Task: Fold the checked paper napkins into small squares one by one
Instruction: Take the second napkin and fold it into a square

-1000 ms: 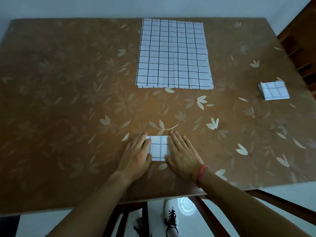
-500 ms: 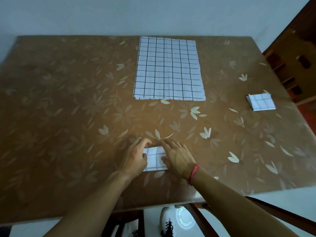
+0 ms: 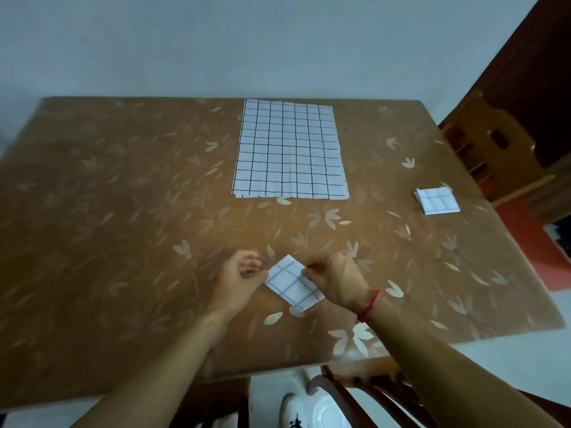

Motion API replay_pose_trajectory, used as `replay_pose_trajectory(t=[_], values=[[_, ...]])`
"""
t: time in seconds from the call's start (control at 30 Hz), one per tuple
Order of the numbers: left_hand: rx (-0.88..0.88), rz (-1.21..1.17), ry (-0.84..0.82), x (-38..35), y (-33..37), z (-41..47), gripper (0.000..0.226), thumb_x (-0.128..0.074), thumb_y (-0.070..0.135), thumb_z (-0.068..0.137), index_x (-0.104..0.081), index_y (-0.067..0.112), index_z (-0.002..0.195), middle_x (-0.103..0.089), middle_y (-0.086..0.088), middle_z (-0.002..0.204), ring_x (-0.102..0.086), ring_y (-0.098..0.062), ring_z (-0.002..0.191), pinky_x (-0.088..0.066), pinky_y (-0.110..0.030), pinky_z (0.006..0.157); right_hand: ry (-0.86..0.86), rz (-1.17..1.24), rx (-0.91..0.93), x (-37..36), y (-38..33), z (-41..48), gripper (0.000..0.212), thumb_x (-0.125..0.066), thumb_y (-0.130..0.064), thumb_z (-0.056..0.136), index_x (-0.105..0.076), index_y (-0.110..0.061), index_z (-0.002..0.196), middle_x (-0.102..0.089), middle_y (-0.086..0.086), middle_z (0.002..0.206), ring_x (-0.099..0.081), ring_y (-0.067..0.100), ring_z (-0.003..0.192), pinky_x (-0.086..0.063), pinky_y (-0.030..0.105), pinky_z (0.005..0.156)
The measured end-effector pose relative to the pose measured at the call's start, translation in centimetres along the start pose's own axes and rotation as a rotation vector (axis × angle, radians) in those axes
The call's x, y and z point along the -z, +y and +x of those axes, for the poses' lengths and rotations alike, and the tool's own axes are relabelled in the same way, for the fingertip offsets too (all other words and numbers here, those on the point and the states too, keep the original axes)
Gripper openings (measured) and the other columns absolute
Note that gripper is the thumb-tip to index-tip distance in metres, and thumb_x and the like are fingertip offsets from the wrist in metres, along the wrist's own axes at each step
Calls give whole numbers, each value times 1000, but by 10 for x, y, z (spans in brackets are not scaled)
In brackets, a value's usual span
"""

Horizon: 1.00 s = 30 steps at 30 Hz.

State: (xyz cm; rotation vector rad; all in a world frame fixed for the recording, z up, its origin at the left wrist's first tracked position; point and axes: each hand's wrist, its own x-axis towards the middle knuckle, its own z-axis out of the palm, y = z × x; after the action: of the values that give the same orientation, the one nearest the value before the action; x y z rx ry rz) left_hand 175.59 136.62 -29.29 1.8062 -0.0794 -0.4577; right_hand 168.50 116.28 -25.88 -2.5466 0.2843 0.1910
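Note:
A small folded checked napkin (image 3: pixel 293 284) sits turned like a diamond near the table's front edge. My right hand (image 3: pixel 335 281) pinches its right corner. My left hand (image 3: pixel 238 279) rests at the napkin's left edge with fingers curled, its thumb touching the paper. A stack of flat unfolded checked napkins (image 3: pixel 290 149) lies at the far middle of the table. A pile of folded squares (image 3: pixel 437 200) sits near the right edge.
The brown table (image 3: pixel 123 211) has a leaf pattern and glossy cover. A wooden chair (image 3: pixel 494 149) stands beyond the right edge. Another chair back (image 3: pixel 364 384) and my white shoe (image 3: pixel 293 412) show below the front edge.
Both hands were pressing flat beside the folded napkin. Now the right hand has gripped it and turned it askew, while the left hand's fingers curled. The camera tilted up.

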Motion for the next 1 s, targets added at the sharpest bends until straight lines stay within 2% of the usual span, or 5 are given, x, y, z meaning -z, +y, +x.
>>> replay_pose_trajectory(t=[0.27, 0.47, 0.6, 0.8, 1.0], values=[[221, -197, -66, -56, 13, -22, 13, -74, 1, 79, -68, 4, 91, -73, -14, 80, -70, -23, 70, -56, -31, 66, 181, 453, -279, 24, 42, -35, 8, -74, -17, 83, -74, -18, 76, -71, -8, 71, -62, 0, 61, -51, 22, 59], [259, -199, -78, -95, 29, -30, 9, -74, 3, 80, -68, 8, 85, -74, -6, 75, -70, -25, 62, -57, -44, 68, 222, 599, -385, 39, 65, -61, 5, -76, -14, 82, -76, -10, 80, -75, 7, 77, -71, 21, 71, -61, 40, 65], [228, -103, -83, -108, 35, -33, 9, -73, 7, 82, -68, 9, 89, -74, -4, 83, -69, -22, 61, -56, -39, 60, 220, 651, -397, 43, 77, -69, 9, -72, -9, 85, -74, -15, 78, -73, 8, 77, -68, 18, 71, -61, 33, 62], [229, -87, -93, -124, 29, -28, 9, -69, -1, 83, -68, 5, 89, -72, -9, 89, -70, -22, 71, -59, -30, 65, 214, 643, -463, 37, 97, -62, 17, -73, -11, 84, -72, -17, 68, -74, 5, 79, -72, 24, 80, -62, 40, 67], [237, 17, -16, -134, 12, -8, 13, -68, -4, 82, -66, 9, 81, -69, -11, 89, -64, -23, 62, -51, -20, 50, 199, 581, -503, 21, 112, -35, 8, -78, -18, 78, -74, -18, 71, -73, -3, 72, -69, 13, 68, -54, 25, 60]])
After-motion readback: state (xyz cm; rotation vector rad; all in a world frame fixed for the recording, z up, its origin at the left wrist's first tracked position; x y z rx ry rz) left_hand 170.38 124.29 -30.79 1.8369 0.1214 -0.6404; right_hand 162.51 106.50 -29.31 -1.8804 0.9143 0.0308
